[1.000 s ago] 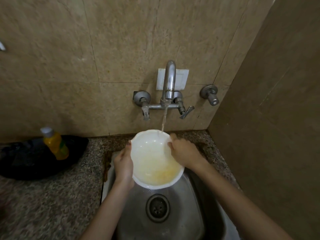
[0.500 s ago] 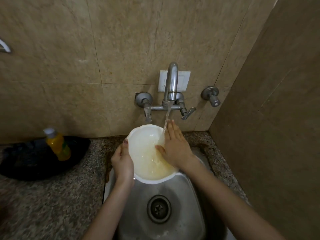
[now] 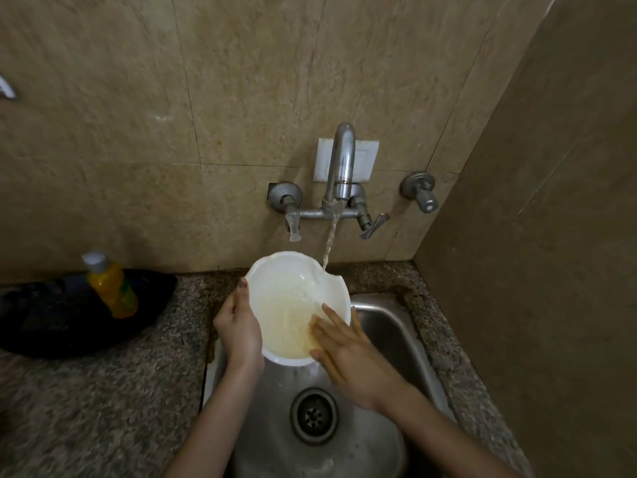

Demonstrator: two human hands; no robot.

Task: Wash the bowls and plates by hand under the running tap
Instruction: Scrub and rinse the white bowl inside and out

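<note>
White bowl [image 3: 293, 305] of yellowish water, gripped at its rim by the left hand [image 3: 239, 331]; right hand [image 3: 348, 353] rubs inside, fingers straight, under the tap [image 3: 341, 174].

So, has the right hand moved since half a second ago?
Yes. The right hand has slid back from under the tap stream toward the sink drain, and now rubs the near inner side of the white bowl.

A glossy, smooth white bowl [image 3: 293, 298] gleamed wet beneath a dull, water-spotted metal tap [image 3: 341, 167] over a brushed steel sink [image 3: 389, 326]. The counter [image 3: 103, 391] was speckled granite, matt and coarse-looking. The wall tiles [image 3: 241, 81] were mottled beige stone with a faint sheen, and the bottle [image 3: 110, 288] was translucent yellow plastic.
</note>
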